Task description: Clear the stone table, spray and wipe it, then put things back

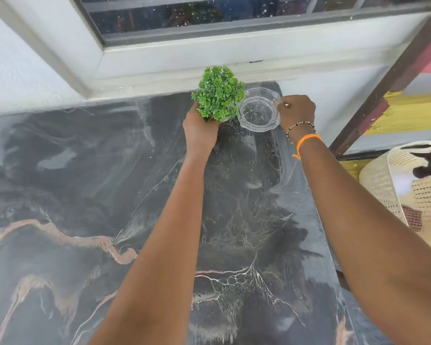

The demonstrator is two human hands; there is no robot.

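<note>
While curled: hands (pixel 200 131) round plant (pixel 218 93), bowl (pixel 258 113).

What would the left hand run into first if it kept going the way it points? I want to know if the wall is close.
The left hand already grips the green plant. Beyond the plant, probably the white window sill, though depth is unclear.
</note>
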